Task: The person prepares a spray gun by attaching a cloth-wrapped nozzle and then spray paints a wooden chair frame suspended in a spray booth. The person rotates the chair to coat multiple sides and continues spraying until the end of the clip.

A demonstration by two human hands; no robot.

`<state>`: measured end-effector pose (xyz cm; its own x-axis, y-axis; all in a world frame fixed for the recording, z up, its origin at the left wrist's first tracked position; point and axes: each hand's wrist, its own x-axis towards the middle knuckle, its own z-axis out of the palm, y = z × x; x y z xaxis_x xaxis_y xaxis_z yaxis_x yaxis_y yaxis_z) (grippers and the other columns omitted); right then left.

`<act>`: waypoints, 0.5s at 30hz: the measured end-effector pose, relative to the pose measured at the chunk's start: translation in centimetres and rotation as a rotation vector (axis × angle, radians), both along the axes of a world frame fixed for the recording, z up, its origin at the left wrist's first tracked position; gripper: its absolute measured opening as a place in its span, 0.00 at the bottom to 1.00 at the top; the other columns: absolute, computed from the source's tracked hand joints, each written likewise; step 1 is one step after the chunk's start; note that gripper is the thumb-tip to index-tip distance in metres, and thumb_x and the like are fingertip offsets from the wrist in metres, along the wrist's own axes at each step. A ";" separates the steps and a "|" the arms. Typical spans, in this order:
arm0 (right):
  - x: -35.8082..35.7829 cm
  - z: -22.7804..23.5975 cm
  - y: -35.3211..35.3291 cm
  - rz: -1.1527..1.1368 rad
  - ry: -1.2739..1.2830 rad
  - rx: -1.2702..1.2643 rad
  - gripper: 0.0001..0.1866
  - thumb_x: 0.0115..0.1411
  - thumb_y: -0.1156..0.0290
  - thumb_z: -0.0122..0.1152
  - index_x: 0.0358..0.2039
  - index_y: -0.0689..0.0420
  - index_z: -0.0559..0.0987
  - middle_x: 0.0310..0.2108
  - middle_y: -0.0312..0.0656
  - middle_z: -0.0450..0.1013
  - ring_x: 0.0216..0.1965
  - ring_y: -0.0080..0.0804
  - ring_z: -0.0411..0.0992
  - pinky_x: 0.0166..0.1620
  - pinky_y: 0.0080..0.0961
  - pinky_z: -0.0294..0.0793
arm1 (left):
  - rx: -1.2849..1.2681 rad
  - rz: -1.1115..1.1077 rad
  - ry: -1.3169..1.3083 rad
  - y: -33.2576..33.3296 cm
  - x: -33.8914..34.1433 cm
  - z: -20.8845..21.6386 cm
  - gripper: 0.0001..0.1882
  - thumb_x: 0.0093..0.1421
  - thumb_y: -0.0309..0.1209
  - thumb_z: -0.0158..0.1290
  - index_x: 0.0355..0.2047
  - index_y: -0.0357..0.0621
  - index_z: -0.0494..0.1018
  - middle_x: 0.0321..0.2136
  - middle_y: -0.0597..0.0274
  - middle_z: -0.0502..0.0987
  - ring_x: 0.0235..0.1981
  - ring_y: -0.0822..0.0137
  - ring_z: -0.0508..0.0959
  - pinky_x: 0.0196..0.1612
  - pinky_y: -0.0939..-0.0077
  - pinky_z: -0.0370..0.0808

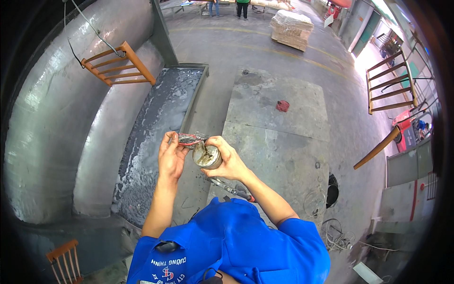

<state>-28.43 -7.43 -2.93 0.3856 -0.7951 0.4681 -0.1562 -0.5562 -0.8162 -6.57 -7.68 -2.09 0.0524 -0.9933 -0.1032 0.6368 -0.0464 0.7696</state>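
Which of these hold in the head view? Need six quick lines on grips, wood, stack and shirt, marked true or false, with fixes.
1. The left grip holds a red-edged piece. True.
2. The right grip is empty. False: it holds a round cup.
3. A slatted wooden frame hangs at the picture's left. True.
4. A plastic-wrapped stack stands on the floor, beyond the grips. True.
5. The crumpled red scrap sits on top of that stack. False: the scrap lies on the floor, nearer the person.
6. The person's short-sleeved shirt is yellow. False: it is blue.
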 end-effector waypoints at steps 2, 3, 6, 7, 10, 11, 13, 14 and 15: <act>0.0 0.1 0.0 -0.004 -0.007 -0.015 0.42 0.42 0.65 0.82 0.59 0.55 0.73 0.54 0.49 0.73 0.55 0.51 0.77 0.56 0.43 0.79 | 0.082 -0.049 0.130 -0.6 0.8 -0.3 0.07 0.79 0.35 0.48 0.47 0.47 0.72 0.41 0.57 0.83 0.43 0.62 0.85 0.55 0.60 0.81; -0.1 0.2 0.1 -0.001 -0.026 -0.028 0.42 0.42 0.65 0.82 0.59 0.55 0.73 0.54 0.49 0.73 0.55 0.51 0.77 0.56 0.42 0.79 | 0.169 -0.037 0.095 -0.8 1.2 -0.5 0.10 0.79 0.38 0.47 0.46 0.46 0.73 0.41 0.58 0.83 0.44 0.62 0.85 0.52 0.62 0.82; -0.1 0.3 0.2 0.036 -0.078 -0.025 0.42 0.42 0.66 0.83 0.58 0.55 0.73 0.54 0.49 0.73 0.55 0.49 0.76 0.57 0.42 0.78 | 0.091 -0.236 -0.015 -0.9 1.9 -1.5 0.11 0.77 0.39 0.52 0.46 0.45 0.75 0.39 0.61 0.83 0.41 0.66 0.85 0.46 0.69 0.82; -0.1 0.3 0.2 0.053 -0.094 -0.013 0.42 0.42 0.66 0.83 0.58 0.56 0.73 0.54 0.49 0.73 0.55 0.49 0.76 0.57 0.41 0.78 | 0.020 -0.329 -0.089 -1.1 2.3 -1.8 0.12 0.74 0.38 0.57 0.48 0.44 0.76 0.39 0.64 0.84 0.39 0.73 0.84 0.41 0.78 0.80; 0.1 0.3 0.4 0.063 -0.122 -0.047 0.43 0.42 0.66 0.84 0.59 0.56 0.72 0.54 0.48 0.73 0.54 0.47 0.76 0.57 0.40 0.77 | -0.049 -0.460 -0.331 -1.5 3.6 -2.5 0.14 0.71 0.37 0.62 0.50 0.42 0.76 0.37 0.66 0.84 0.36 0.78 0.82 0.38 0.84 0.76; 0.1 0.2 0.4 0.055 -0.139 -0.047 0.43 0.42 0.66 0.84 0.59 0.56 0.72 0.53 0.48 0.73 0.54 0.47 0.76 0.57 0.40 0.77 | -0.063 -0.448 -0.430 -1.6 3.9 -2.7 0.12 0.70 0.34 0.62 0.48 0.41 0.77 0.36 0.66 0.84 0.35 0.78 0.82 0.37 0.84 0.76; 0.3 0.2 0.6 0.046 -0.179 -0.076 0.44 0.42 0.66 0.84 0.59 0.57 0.71 0.53 0.48 0.73 0.53 0.47 0.76 0.56 0.40 0.76 | -0.089 -0.419 -0.625 -1.5 4.0 -3.0 0.08 0.69 0.30 0.62 0.44 0.40 0.79 0.34 0.67 0.84 0.35 0.80 0.80 0.36 0.84 0.75; 0.3 0.2 0.6 0.041 -0.184 -0.063 0.45 0.42 0.66 0.84 0.60 0.56 0.71 0.52 0.47 0.73 0.53 0.47 0.76 0.56 0.40 0.76 | -0.063 -0.402 -0.756 -1.3 3.8 -3.1 0.06 0.69 0.28 0.63 0.42 0.39 0.80 0.33 0.67 0.84 0.34 0.81 0.80 0.36 0.84 0.74; 0.3 0.3 0.7 0.033 -0.187 -0.059 0.45 0.41 0.66 0.84 0.60 0.56 0.70 0.52 0.47 0.74 0.52 0.47 0.76 0.56 0.40 0.76 | -0.100 -0.326 -0.882 -0.9 3.3 -3.2 0.02 0.68 0.24 0.60 0.39 0.39 0.80 0.33 0.67 0.84 0.35 0.81 0.79 0.35 0.83 0.74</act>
